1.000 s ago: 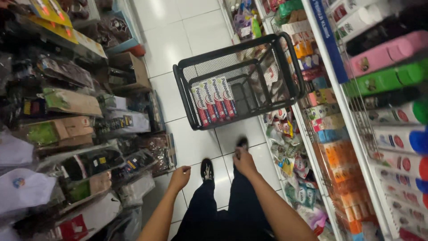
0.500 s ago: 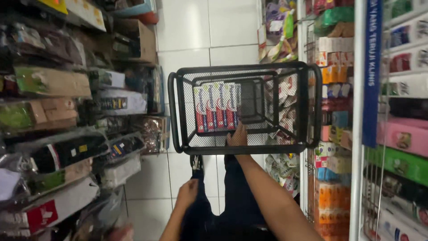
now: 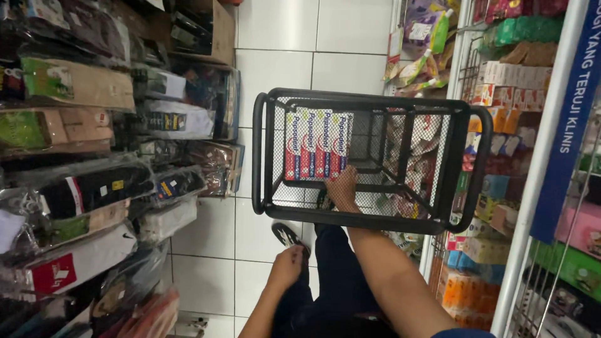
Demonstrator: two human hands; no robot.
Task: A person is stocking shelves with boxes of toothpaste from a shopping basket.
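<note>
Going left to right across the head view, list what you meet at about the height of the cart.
Hanging packaged goods on the left rack → white tiled floor → black mesh cart → boxes in the cart → right hand → shelves of boxed goods.

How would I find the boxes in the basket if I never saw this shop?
Look between the two shelf rows for the black mesh basket above the white floor. Inside, by its left wall, stand flat red-and-white boxes in a row, the right hand touching them. Nothing else lies in the basket.

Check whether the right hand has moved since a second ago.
Yes. The right hand went from below the black mesh basket forward into it, reaching the toothpaste boxes.
</note>
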